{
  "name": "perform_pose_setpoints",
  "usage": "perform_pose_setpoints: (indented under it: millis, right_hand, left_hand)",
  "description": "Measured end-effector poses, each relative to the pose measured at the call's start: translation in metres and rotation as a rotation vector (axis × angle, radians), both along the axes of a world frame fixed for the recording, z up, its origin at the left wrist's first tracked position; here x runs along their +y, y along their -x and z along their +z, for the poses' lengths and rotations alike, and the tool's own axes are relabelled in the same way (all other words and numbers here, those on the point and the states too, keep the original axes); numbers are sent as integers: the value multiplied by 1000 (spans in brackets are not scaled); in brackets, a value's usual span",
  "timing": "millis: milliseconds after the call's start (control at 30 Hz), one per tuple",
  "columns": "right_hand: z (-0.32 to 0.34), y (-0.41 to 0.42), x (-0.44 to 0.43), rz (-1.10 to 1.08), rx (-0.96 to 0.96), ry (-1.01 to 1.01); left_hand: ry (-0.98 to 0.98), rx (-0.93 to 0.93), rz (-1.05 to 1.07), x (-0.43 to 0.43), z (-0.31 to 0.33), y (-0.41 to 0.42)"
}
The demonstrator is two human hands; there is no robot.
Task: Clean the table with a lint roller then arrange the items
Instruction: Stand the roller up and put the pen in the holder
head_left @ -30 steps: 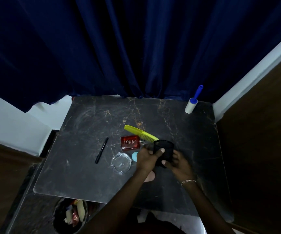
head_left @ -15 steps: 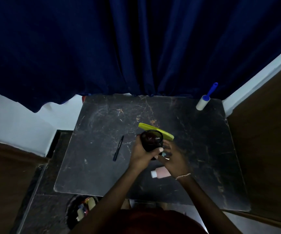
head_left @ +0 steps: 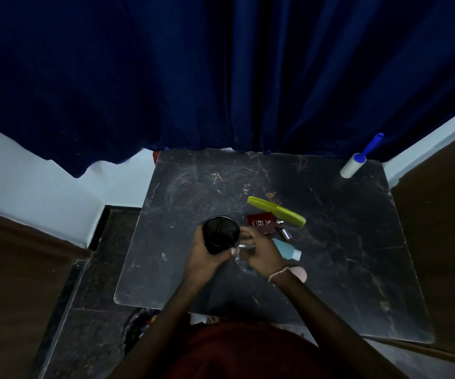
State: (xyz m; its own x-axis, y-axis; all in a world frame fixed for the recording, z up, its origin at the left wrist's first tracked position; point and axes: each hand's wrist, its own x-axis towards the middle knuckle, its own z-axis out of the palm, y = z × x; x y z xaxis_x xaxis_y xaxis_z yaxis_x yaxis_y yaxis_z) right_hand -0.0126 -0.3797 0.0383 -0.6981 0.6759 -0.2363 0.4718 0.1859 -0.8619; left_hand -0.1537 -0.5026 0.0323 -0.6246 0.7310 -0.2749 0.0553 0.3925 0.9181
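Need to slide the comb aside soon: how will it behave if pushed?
The comb looks thin and flat, so probably light and likely to slide, not roll. Pushed nearward, it may knock the red bottle right beside it.

Both forearms are bare along their whole visible length, from the bottom of the view, over the near edge of the table (head_left: 330, 296), to the left hand (head_left: 204, 258) and the right hand (head_left: 261, 255). Round the right wrist sits a thin chain bracelet (head_left: 278, 274) of small, pale metallic links (gold or silver, the dim light does not let one tell). It lies a little slanted across the wrist. At the bottom middle of the view a dark red garment (head_left: 248, 351) covers the body. Its cloth looks plain, and its cut is lost in shadow.
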Motion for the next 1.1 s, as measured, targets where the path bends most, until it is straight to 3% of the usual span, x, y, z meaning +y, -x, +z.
perform_pose_setpoints:
  millis: [233,467,867,1100]
  right_hand:
    - [-15,53,-2,33,-142,-17]
    - [-40,90,3,150,-265,-91]
    - [-46,120,39,601,-424,-553]
    - [-41,119,46,529,-357,-562]
  left_hand:
    - [44,82,86,-27,-8,47]
    - [20,49,131,-6,-31,113]
    - [74,19,147,70,-49,201]
    - [87,9,119,85,-62,217]
